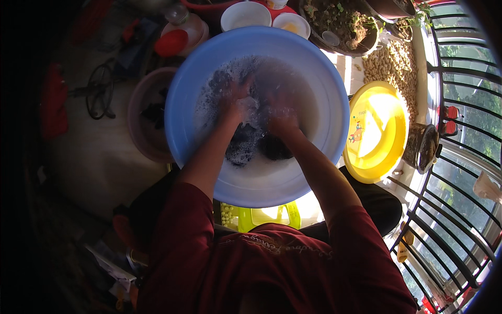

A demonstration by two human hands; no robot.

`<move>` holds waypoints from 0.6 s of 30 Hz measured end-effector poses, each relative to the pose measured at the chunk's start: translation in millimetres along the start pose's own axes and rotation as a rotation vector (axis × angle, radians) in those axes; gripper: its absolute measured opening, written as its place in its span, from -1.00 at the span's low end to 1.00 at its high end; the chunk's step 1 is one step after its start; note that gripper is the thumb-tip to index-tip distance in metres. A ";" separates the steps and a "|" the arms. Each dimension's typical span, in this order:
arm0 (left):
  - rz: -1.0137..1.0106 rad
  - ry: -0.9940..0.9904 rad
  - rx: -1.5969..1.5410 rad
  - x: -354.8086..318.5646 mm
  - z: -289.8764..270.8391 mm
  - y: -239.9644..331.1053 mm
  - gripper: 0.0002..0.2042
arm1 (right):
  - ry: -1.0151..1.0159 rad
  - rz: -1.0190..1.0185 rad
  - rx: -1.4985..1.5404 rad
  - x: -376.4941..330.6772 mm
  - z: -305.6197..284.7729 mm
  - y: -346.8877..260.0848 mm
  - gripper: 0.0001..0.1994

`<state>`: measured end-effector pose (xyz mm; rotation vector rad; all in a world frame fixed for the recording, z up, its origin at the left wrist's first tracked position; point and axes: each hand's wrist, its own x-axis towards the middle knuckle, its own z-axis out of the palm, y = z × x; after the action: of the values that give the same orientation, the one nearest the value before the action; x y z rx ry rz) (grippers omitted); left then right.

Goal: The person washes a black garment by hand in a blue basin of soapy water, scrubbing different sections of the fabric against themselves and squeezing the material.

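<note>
A large blue basin (180, 110) sits before me, holding cloudy, sudsy water (308, 97). Both my forearms reach down into it. My left hand (238, 99) is at the foamy left part of the water, its fingers apart and partly wet with suds. Murky water covers most of my right hand (283, 116), so its fingers are blurred and hidden. Dark cloth (241, 142) lies soaked between and below my wrists, with foam over it. Another dark patch of it (275, 148) shows beneath my right wrist.
A yellow basin (353, 154) stands to the right, beside a barred window (460, 99). On the left is a pinkish basin (137, 118) with dark cloth inside. White bowls (246, 14) and a planter (345, 31) are beyond the blue basin. A green plastic item (244, 220) lies below it.
</note>
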<state>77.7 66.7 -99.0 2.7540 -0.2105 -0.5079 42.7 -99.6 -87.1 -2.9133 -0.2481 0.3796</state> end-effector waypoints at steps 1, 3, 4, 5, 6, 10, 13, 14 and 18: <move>0.000 -0.013 -0.174 1.5 -4.3 0.2 -0.29 | -0.057 0.024 0.035 8.6 -18.8 -1.3 -0.41; -0.159 0.091 -0.765 0.1 -12.2 5.3 -0.37 | -0.007 0.140 0.393 12.7 -30.0 7.7 -0.43; -0.321 0.210 -1.182 -5.6 -15.0 13.2 -0.41 | 0.018 0.199 0.572 11.8 -36.7 12.1 -0.44; -0.487 0.329 -1.597 -11.3 -16.8 18.2 -0.45 | 0.105 0.124 0.618 6.6 -43.8 15.3 -0.52; -0.444 0.277 -1.863 -16.8 -14.9 19.4 -0.46 | 0.125 0.077 0.684 -2.7 -59.2 7.8 -0.53; -0.195 0.021 -2.319 -35.6 -15.1 24.1 -0.50 | 0.212 -0.167 0.755 -62.6 -125.5 -50.7 -0.53; -0.210 -0.386 -2.457 -43.2 -28.0 43.4 -0.53 | 0.203 -0.343 0.623 -105.9 -132.2 -84.0 -0.55; -0.186 -0.485 -2.492 -49.5 -33.2 45.0 -0.54 | 0.228 -0.364 0.606 -115.8 -126.8 -94.5 -0.55; -0.126 -0.698 -2.563 -70.4 -36.1 51.0 -0.56 | 0.300 -0.219 0.545 -109.9 -114.5 -98.6 -0.46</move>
<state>21.6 44.0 -26.9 0.0690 0.3117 -0.7524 -45.1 -44.3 68.3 -2.3343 -0.3483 -0.0297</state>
